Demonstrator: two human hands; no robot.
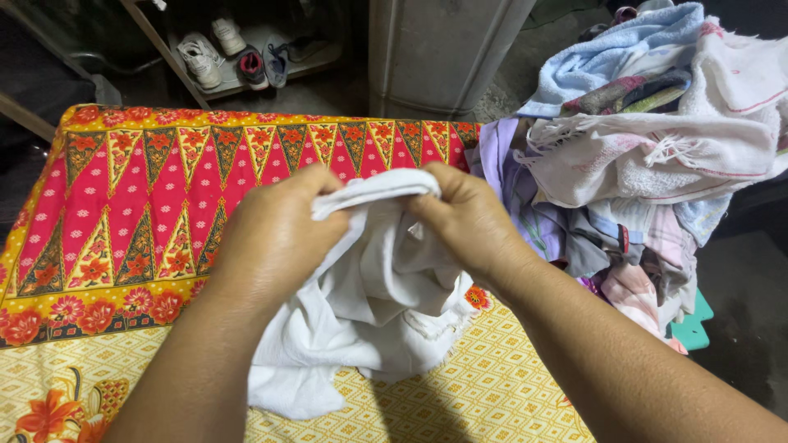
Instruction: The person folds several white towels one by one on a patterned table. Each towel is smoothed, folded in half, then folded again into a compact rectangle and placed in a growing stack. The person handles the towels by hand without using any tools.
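A white cloth hangs bunched between both hands, above a table draped in a red and yellow patterned cloth. My left hand pinches the cloth's upper edge on the left. Close beside it, my right hand grips the same edge on the right. The lower part of the cloth droops onto the yellow patterned area near me, with a frayed edge showing.
A heap of mixed laundry, with towels in white, blue and purple, sits to the right. A grey metal container stands behind the table. Several shoes rest on a low shelf at the back left. A green stool peeks from under the heap.
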